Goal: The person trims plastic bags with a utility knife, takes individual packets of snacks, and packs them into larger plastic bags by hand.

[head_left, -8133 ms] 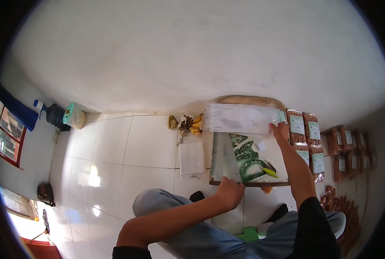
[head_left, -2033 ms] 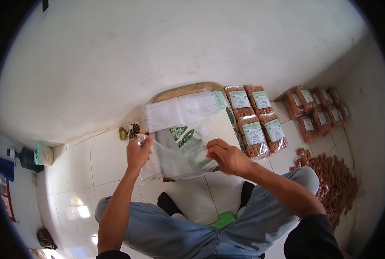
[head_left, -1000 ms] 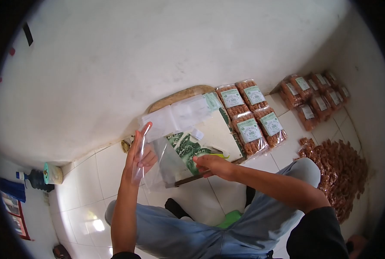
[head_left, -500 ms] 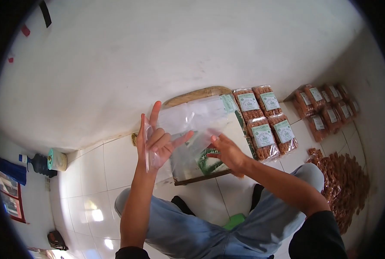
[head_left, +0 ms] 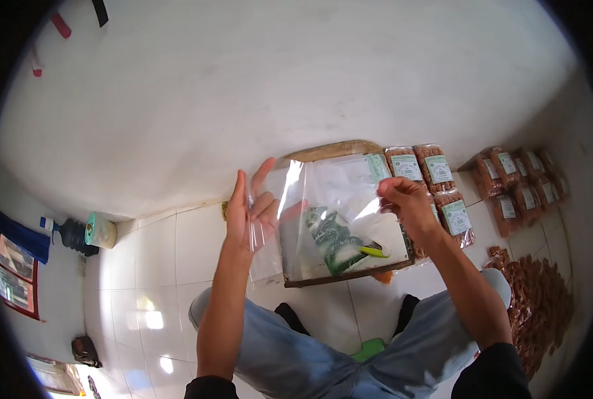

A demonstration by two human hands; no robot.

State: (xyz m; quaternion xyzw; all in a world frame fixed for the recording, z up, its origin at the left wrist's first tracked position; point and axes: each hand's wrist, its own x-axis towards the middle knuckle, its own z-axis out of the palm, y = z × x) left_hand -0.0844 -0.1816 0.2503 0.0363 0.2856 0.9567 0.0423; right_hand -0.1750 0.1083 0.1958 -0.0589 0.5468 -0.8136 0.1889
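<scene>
A clear plastic bag stretches between my two hands above a low board. My left hand is at its left side, thumb and some fingers stretched apart and others bent, with part of the hand seen through the film; whether it is inside or behind the bag I cannot tell. On the right, my right hand pinches the film's edge between thumb and fingers. Beneath the bag, the board carries a stack of clear bags, green-and-white labels, a green printed sheet and a yellow-green handled tool.
Several filled, labelled packs stand right of the board, with more packs in the corner. A heap of small brown packets lies on the floor by my right knee. A water jug and a tub are far left.
My right hand has moved right and up, drawing the bag wide between both hands. The yellow-green tool now shows on the board. The view has shifted slightly.
</scene>
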